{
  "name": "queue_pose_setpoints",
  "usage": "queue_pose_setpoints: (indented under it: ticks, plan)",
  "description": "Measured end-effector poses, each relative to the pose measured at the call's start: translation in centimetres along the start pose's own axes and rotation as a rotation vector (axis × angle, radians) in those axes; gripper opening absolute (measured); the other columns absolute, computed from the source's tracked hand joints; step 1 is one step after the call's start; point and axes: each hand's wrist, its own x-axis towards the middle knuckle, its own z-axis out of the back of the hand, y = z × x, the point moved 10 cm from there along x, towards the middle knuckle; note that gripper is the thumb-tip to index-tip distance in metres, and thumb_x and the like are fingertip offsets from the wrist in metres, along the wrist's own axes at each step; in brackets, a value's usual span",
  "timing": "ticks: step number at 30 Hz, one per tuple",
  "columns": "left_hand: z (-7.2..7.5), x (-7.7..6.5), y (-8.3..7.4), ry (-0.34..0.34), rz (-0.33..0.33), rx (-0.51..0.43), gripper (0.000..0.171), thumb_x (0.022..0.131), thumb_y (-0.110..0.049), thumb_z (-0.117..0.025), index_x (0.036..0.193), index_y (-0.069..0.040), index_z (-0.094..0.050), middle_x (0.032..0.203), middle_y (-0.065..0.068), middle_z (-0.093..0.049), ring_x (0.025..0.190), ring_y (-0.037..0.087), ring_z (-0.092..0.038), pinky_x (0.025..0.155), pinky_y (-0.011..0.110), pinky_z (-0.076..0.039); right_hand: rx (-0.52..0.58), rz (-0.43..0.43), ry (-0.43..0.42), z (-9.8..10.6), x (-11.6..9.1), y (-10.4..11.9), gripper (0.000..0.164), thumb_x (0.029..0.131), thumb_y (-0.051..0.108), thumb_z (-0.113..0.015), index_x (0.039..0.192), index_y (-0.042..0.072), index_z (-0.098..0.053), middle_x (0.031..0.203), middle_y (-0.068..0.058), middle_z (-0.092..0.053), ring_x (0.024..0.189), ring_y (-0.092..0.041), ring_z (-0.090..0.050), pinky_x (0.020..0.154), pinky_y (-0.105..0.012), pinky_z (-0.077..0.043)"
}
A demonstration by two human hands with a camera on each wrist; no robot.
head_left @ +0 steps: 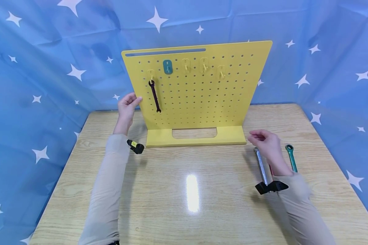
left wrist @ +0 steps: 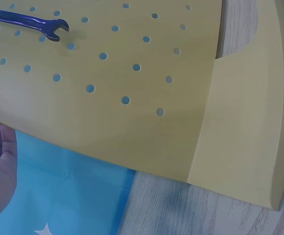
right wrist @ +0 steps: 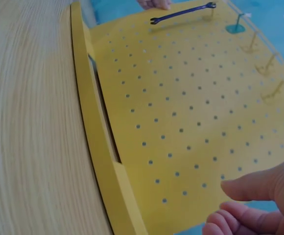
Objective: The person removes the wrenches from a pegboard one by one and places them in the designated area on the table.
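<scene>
A yellow pegboard (head_left: 199,98) stands upright on its base at the back of the table. My left hand (head_left: 128,107) pinches its left edge, with the thumb on the front and the fingers behind, as the left wrist view (left wrist: 0,161) also shows. A dark purple wrench (head_left: 154,96) hangs from the leftmost yellow hook (head_left: 151,74). My right hand (head_left: 265,143) is held beside the base's right end, fingers loosely curled and holding nothing. Under and beside it lie a silver wrench (head_left: 260,165), a green ratcheting wrench (head_left: 291,158) and a red tool mostly hidden by the wrist.
A teal hook (head_left: 167,67) and several yellow hooks (head_left: 204,65) are fixed along the pegboard's upper part. The wooden table (head_left: 159,204) reaches back to a blue curtain with white stars (head_left: 294,41). A light glare lies on the tabletop's middle.
</scene>
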Motion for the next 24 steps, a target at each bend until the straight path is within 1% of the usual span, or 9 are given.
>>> queue_pose_setpoints:
  ticks: [4, 9, 18, 24]
  plan:
    - [0.1, 0.0, 0.0, -0.004, 0.006, 0.009, 0.024, 0.081, 0.004, -0.069, 0.076, -0.019, -0.067, 0.071, -0.005, -0.060, 0.068, 0.008, -0.053, 0.068, 0.016, -0.049, 0.022, 0.035, -0.010, -0.5, 0.2, 1.2, 0.028, 0.088, 0.012, -0.064, 0.109, -0.007, -0.062, 0.093, -0.013, -0.063, 0.070, 0.006, -0.050, 0.057, -0.010, -0.044]
    - [0.0, 0.1, 0.0, -0.002, 0.006, 0.012, 0.023, 0.082, 0.003, -0.069, 0.077, -0.019, -0.067, 0.072, -0.004, -0.060, 0.069, 0.008, -0.053, 0.069, 0.016, -0.049, 0.028, 0.087, -0.011, -1.2, 0.4, 2.8, 0.026, 0.087, 0.010, -0.065, 0.107, -0.007, -0.063, 0.095, -0.020, -0.064, 0.070, 0.007, -0.049, 0.059, -0.009, -0.043]
    - [0.1, 0.2, 0.2, -0.002, 0.004, -0.004, 0.025, 0.081, 0.005, -0.068, 0.076, -0.019, -0.068, 0.071, -0.004, -0.060, 0.068, 0.008, -0.053, 0.068, 0.016, -0.049, 0.059, 0.063, 0.031, -2.8, 0.9, 4.1, 0.027, 0.087, 0.014, -0.066, 0.106, -0.004, -0.064, 0.095, -0.019, -0.063, 0.073, -0.001, -0.052, 0.060, -0.010, -0.044]
    - [0.1, 0.2, 0.1, 0.001, 0.000, -0.008, 0.026, 0.081, 0.006, -0.068, 0.076, -0.019, -0.067, 0.071, -0.004, -0.060, 0.068, 0.008, -0.053, 0.067, 0.016, -0.049, 0.082, 0.095, 0.030, -3.6, 1.3, 5.1, 0.026, 0.086, 0.012, -0.067, 0.105, -0.005, -0.064, 0.093, -0.017, -0.064, 0.072, 0.000, -0.053, 0.060, -0.011, -0.044]
